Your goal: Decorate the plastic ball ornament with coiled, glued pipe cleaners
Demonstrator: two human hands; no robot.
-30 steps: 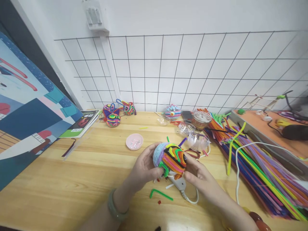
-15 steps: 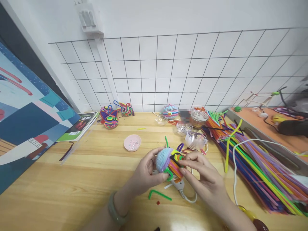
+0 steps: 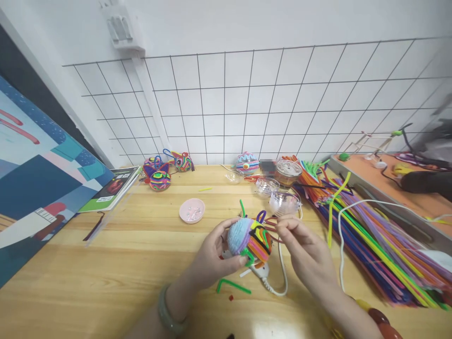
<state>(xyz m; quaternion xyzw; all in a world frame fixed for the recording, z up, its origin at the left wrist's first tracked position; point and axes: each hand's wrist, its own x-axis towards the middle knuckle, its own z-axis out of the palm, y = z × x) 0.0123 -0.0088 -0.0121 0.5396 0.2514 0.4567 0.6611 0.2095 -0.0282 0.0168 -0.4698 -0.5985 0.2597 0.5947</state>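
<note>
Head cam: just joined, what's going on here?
A person's left hand holds a ball covered in light-blue, purple and multicoloured strands. The right hand is beside it, fingertips drawn together; whether they pinch anything is too small to tell. A bent green pipe cleaner lies on the wooden table just below the ball, a pink dish of small bits sits beyond the left hand, and a pipe-cleaner bundle lies at right.

Smooth grey-green bangle [image 3: 163, 308] — thick, rounded — around the left wrist [image 3: 179, 297].
</note>
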